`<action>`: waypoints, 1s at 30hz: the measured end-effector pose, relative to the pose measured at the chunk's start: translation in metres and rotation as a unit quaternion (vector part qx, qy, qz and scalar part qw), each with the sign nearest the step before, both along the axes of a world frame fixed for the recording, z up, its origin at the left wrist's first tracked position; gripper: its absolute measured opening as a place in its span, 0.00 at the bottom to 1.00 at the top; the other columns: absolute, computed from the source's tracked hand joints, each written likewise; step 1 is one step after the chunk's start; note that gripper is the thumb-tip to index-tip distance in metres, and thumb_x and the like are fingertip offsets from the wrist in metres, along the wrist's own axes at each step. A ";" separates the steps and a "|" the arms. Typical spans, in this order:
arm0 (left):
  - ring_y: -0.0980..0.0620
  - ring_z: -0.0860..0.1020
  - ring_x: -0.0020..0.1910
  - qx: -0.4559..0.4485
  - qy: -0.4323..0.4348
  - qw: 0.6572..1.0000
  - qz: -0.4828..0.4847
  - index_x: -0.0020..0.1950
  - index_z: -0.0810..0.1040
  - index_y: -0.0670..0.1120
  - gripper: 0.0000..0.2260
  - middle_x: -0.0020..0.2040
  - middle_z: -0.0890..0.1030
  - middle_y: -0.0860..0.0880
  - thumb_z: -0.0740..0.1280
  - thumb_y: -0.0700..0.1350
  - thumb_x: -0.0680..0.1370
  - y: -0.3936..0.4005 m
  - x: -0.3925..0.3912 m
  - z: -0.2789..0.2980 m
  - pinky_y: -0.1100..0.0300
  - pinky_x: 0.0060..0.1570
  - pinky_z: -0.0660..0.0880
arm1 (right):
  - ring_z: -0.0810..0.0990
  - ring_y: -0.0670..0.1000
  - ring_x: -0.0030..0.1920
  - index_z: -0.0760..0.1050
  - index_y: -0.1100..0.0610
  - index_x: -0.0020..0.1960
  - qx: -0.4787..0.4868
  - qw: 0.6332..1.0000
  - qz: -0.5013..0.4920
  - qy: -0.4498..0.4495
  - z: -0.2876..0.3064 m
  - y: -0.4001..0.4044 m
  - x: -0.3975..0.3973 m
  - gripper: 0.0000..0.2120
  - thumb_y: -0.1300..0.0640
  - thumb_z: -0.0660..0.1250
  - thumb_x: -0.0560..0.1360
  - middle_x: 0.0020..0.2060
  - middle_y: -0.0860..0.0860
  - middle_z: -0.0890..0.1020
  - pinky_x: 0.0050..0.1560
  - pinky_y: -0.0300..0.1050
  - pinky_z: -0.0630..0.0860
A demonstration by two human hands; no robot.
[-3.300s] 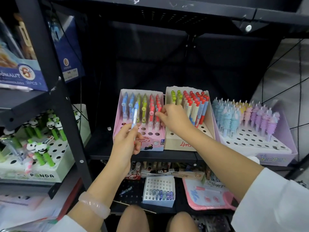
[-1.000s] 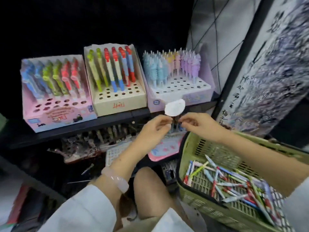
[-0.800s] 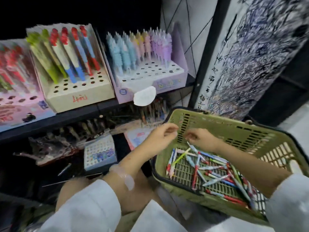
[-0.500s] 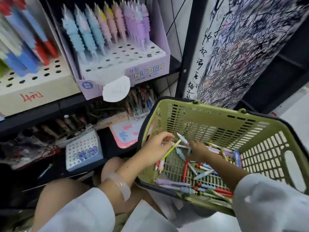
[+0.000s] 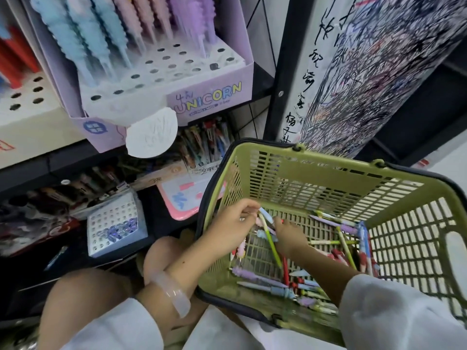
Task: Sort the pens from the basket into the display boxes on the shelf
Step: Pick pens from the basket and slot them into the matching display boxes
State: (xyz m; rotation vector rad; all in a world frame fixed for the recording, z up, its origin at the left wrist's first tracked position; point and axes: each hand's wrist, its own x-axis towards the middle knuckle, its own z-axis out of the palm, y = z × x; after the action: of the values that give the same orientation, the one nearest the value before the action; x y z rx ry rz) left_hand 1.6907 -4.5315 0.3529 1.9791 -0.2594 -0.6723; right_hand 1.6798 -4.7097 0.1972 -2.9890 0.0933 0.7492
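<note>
Pens [image 5: 298, 281] lie loose in the green basket [image 5: 328, 178] by my knees. Both hands are inside it: my left hand [image 5: 232, 223] pinches a green pen [image 5: 271, 242]; whether my right hand [image 5: 290, 234] grips anything, I cannot tell. Next, I judge, comes matching pens to holes in the Unicorn display box [image 5: 207, 97] on the black shelf [image 5: 262, 74] above.

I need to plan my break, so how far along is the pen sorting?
Partly done: the UNICORN box holds rows of pens but shows empty holes. In hand: left hand pinches a few pens, right hand digs in the green basket. Left: many loose pens remain inside.
</note>
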 end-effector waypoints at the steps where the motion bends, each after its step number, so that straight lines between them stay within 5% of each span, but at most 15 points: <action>1: 0.58 0.72 0.57 -0.002 0.001 1.000 0.003 0.62 0.73 0.47 0.12 0.59 0.75 0.51 0.58 0.40 0.80 0.001 0.000 0.000 0.69 0.54 0.67 | 0.76 0.59 0.54 0.54 0.58 0.72 0.008 1.000 -0.010 0.005 0.001 0.001 -0.001 0.27 0.61 0.60 0.76 0.57 0.59 0.75 0.45 0.47 0.71; 7: 0.59 0.74 0.55 -0.006 0.002 1.000 0.012 0.58 0.73 0.50 0.09 0.59 0.77 0.52 0.59 0.42 0.80 0.002 -0.002 0.002 0.74 0.48 0.68 | 0.76 0.60 0.52 0.59 0.60 0.67 0.158 0.986 -0.017 0.059 0.029 -0.017 0.003 0.23 0.57 0.64 0.76 0.55 0.63 0.75 0.39 0.43 0.65; 12: 0.51 0.76 0.53 0.012 0.034 0.999 0.040 0.60 0.71 0.54 0.10 0.60 0.76 0.52 0.59 0.46 0.80 -0.004 -0.005 0.004 0.54 0.56 0.72 | 0.71 0.51 0.39 0.62 0.58 0.57 0.262 0.964 -0.044 0.027 0.082 -0.038 0.008 0.18 0.62 0.66 0.73 0.42 0.53 0.71 0.36 0.42 0.65; 17: 0.45 0.69 0.66 -0.044 0.211 0.971 0.106 0.75 0.54 0.51 0.32 0.71 0.65 0.46 0.63 0.59 0.76 -0.028 -0.017 0.005 0.48 0.66 0.66 | 0.72 0.37 0.28 0.65 0.55 0.56 0.495 0.858 -0.129 -0.040 0.133 -0.016 -0.006 0.17 0.71 0.62 0.73 0.39 0.52 0.70 0.28 0.32 0.70; 20: 0.46 0.71 0.65 -0.146 0.269 0.949 0.078 0.75 0.55 0.50 0.32 0.70 0.69 0.44 0.64 0.57 0.76 -0.041 -0.024 0.006 0.51 0.63 0.70 | 0.73 0.36 0.31 0.66 0.55 0.55 0.580 0.794 -0.159 -0.089 0.149 0.004 -0.010 0.12 0.67 0.62 0.76 0.40 0.51 0.71 0.31 0.32 0.72; 24: 0.51 0.72 0.63 -0.217 0.233 0.946 0.056 0.75 0.56 0.53 0.29 0.68 0.70 0.49 0.64 0.51 0.77 -0.041 -0.024 0.014 0.59 0.57 0.73 | 0.76 0.40 0.36 0.67 0.55 0.55 0.634 0.744 -0.169 -0.126 0.167 0.021 -0.012 0.08 0.61 0.62 0.78 0.40 0.50 0.74 0.37 0.35 0.75; 26: 0.53 0.79 0.53 -0.249 0.219 0.942 0.045 0.73 0.58 0.53 0.25 0.63 0.73 0.50 0.64 0.48 0.78 -0.035 -0.022 0.018 0.61 0.48 0.78 | 0.77 0.43 0.34 0.67 0.52 0.56 0.638 0.741 -0.165 -0.127 0.175 0.026 -0.013 0.08 0.58 0.63 0.78 0.41 0.52 0.75 0.31 0.37 0.75; 28: 0.58 0.78 0.32 -0.254 0.193 0.946 0.052 0.70 0.63 0.53 0.21 0.51 0.77 0.50 0.63 0.48 0.78 -0.028 -0.023 0.024 0.65 0.34 0.76 | 0.78 0.46 0.30 0.67 0.51 0.56 0.648 0.733 -0.169 -0.121 0.184 0.031 -0.013 0.08 0.56 0.63 0.78 0.40 0.53 0.76 0.25 0.39 0.73; 30: 0.59 0.77 0.31 -0.252 0.174 0.949 0.073 0.68 0.67 0.53 0.20 0.45 0.79 0.47 0.62 0.53 0.77 -0.024 -0.023 0.030 0.66 0.32 0.74 | 0.78 0.46 0.30 0.68 0.50 0.54 0.645 0.734 -0.162 -0.138 0.191 0.034 -0.014 0.07 0.57 0.63 0.78 0.38 0.49 0.78 0.27 0.41 0.75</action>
State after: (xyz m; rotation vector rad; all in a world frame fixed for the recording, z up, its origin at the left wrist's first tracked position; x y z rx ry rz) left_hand 1.6680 -4.5555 0.3825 1.3498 -0.0562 -0.7580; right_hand 1.6661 -4.6753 0.3883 -1.6128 0.0416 0.1321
